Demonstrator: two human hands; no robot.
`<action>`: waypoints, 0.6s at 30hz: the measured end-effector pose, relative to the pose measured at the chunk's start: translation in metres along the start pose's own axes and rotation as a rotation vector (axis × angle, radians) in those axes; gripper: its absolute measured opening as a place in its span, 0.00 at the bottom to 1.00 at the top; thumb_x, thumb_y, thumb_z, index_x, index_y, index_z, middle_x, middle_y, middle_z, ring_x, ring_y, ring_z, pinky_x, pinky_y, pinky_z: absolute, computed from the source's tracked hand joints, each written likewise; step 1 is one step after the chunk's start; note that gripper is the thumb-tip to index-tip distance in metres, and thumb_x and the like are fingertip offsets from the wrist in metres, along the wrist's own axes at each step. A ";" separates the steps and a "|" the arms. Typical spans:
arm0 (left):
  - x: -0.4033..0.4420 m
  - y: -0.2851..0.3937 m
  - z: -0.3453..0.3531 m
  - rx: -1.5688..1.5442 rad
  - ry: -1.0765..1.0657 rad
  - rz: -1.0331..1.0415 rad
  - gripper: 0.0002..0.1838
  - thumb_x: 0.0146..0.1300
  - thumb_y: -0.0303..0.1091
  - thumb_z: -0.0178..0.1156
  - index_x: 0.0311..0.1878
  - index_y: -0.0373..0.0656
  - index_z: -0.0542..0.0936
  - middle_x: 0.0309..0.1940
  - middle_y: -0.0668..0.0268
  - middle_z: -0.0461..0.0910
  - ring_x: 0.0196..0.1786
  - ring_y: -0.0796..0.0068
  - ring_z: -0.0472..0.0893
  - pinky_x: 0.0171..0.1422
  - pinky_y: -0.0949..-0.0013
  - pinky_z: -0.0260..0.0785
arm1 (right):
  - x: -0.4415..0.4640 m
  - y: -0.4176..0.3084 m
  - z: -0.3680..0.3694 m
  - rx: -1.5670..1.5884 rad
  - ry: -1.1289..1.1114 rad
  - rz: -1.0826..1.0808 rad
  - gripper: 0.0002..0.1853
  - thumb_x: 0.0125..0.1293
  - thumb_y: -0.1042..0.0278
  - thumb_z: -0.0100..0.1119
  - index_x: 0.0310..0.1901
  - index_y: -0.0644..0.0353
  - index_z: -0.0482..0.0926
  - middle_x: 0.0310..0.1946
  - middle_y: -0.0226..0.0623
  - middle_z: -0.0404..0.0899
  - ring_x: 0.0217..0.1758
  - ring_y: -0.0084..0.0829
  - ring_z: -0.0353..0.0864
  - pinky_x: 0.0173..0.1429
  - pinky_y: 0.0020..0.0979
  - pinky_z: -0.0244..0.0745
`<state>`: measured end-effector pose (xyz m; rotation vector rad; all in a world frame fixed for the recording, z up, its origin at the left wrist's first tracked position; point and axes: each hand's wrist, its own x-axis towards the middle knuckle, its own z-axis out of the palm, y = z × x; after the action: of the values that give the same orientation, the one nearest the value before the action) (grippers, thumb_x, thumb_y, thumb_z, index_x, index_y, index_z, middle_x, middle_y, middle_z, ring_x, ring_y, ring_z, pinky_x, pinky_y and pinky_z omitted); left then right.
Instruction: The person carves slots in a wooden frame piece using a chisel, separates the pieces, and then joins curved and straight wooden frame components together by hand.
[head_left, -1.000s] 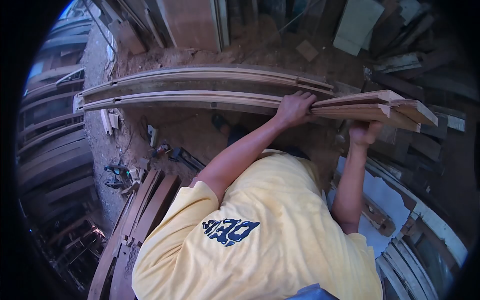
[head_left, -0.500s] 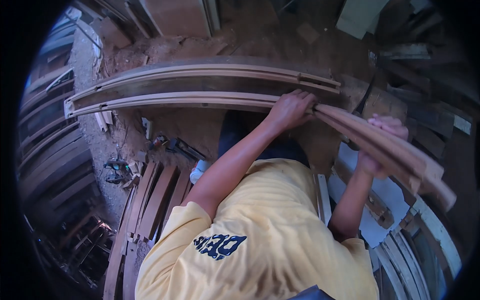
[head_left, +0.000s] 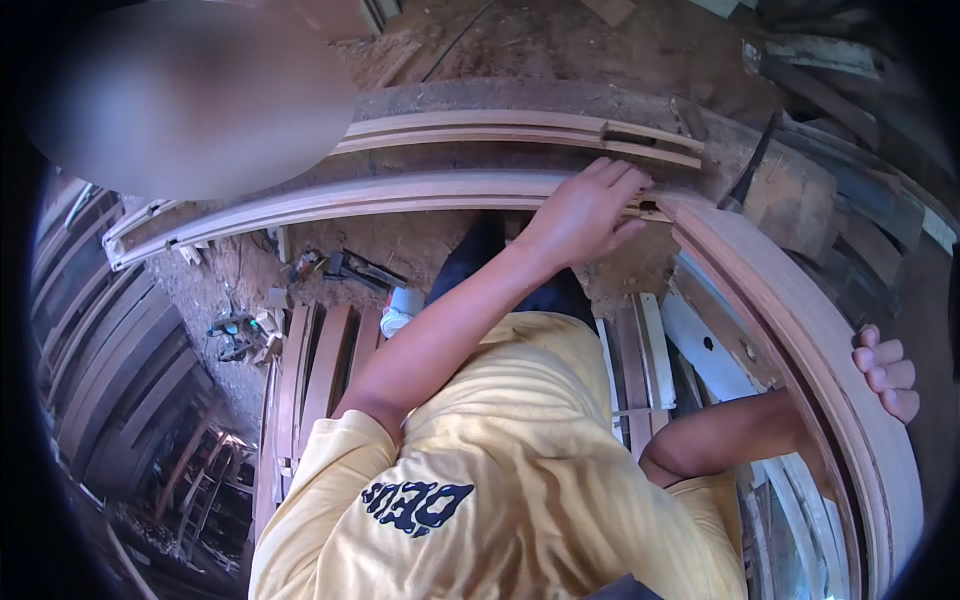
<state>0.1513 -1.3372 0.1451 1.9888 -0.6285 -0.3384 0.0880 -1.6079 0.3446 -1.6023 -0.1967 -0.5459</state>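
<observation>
A long grooved wooden rail [head_left: 400,192] runs across in front of me. My left hand [head_left: 588,212] lies over its right end, fingers on the far side and thumb on the near side. There it meets the slotted end of a second grooved wooden piece [head_left: 780,270], which slants down to the right edge. My right hand [head_left: 886,374] is closed around this piece from underneath, its fingertips curled over the outer edge. Its forearm passes beneath the wood. Beyond the near rail lies a parallel rail [head_left: 480,128] with an open slot at its right end.
A large blurred patch [head_left: 190,100] hides the upper left. A white container [head_left: 402,308] and a dark clamp-like tool [head_left: 360,272] are beside my left forearm. Wooden boards [head_left: 325,365] are stacked at left; white-faced panels [head_left: 715,335] are at right. A dark pointed bar [head_left: 755,160] sticks up beyond the joint.
The right-hand wooden piece has swung down and nearer me, its end meeting the near rail. My right hand moved right and down with it. A blurred patch has appeared upper left.
</observation>
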 end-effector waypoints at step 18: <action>0.011 -0.051 -0.060 0.456 0.105 0.004 0.26 0.53 0.39 0.73 0.55 0.41 0.79 0.50 0.56 0.83 0.56 0.53 0.81 0.62 0.54 0.71 | 0.043 0.101 0.066 0.151 -0.206 -0.174 0.51 0.61 0.17 0.46 0.55 0.70 0.77 0.45 0.55 0.84 0.47 0.50 0.87 0.60 0.49 0.81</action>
<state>0.2043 -1.2803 0.1291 2.4201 -0.6865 -0.0890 0.1852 -1.5636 0.2732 -1.5008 -0.5235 -0.4863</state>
